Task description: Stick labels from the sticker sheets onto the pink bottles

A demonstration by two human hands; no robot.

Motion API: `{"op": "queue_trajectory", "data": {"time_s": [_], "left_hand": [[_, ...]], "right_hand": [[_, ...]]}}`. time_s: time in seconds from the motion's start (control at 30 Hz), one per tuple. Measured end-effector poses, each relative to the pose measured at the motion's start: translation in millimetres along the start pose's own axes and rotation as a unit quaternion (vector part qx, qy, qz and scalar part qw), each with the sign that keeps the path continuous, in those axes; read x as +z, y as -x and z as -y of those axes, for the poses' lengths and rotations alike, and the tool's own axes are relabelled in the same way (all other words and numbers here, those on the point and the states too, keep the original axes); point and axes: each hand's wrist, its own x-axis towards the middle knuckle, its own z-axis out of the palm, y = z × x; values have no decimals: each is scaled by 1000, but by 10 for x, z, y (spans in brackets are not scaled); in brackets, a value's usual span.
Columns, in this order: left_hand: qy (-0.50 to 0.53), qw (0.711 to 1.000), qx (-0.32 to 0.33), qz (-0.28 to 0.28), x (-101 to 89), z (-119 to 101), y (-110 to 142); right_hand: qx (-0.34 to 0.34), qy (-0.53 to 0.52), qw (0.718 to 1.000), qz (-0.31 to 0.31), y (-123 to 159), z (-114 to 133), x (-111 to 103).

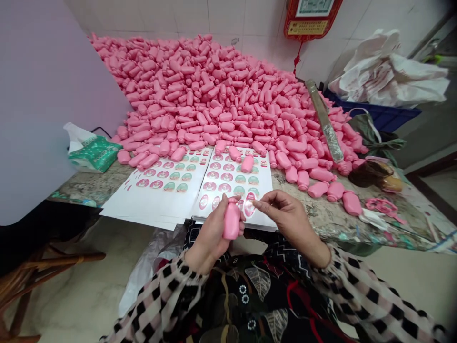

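My left hand [210, 236] is closed round a small pink plastic bottle [232, 221], held upright just in front of the table edge. My right hand [285, 214] pinches a round pink sticker [249, 206] between thumb and forefinger, right beside the bottle. Two white sticker sheets [228, 183] with rows of round pink and green labels lie on the table before me. Behind them a huge heap of the same pink bottles [221, 95] covers the table up to the wall.
A green tissue pack [94, 153] lies at the left table edge beside a pale panel. Pink scissors [383, 206], a dark bag and a long foil-wrapped roll [324, 121] are at the right. White sacks sit on a blue crate [385, 114]. A wooden chair [43, 271] stands lower left.
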Motion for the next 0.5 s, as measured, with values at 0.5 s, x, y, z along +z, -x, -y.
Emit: {"op": "queue_trajectory", "data": {"time_s": [0.5], "left_hand": [[61,998,-16,-20,106,37,-148]], "right_hand": [[17,10,998,63,162,-138,212]]}}
